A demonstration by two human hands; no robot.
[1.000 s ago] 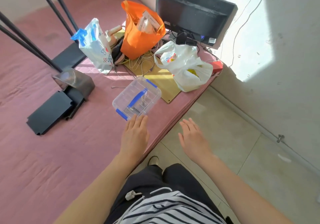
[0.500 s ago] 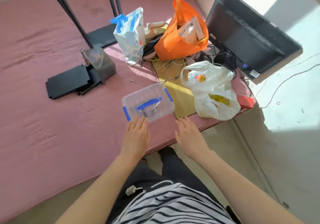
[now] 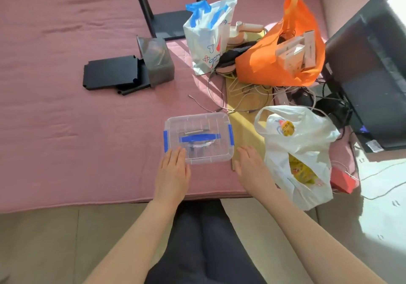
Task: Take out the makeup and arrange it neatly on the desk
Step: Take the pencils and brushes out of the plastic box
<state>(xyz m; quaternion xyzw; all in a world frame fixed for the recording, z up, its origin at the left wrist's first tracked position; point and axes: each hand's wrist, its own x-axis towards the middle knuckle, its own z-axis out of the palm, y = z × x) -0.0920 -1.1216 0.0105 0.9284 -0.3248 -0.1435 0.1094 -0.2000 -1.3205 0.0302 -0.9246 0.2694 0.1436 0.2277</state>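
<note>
Now that the right hand (image 3: 250,167) has joined the left hand (image 3: 173,171) over the desk (image 3: 87,141), both, flat and empty, are flanking the lidded clear box (image 3: 198,137) at the near edge, seemingly preparing to open it.

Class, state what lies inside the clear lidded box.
Through the clear box lid: a slim metallic stick and dark small items, blurred. The blue handle covers the rest.

Monitor (image 3: 371,70) cut by the right edge, black stand legs (image 3: 144,4) cut by the top edge, items inside the clear box (image 3: 216,127) unidentifiable, white bag (image 3: 307,130) contents mostly hidden
</note>
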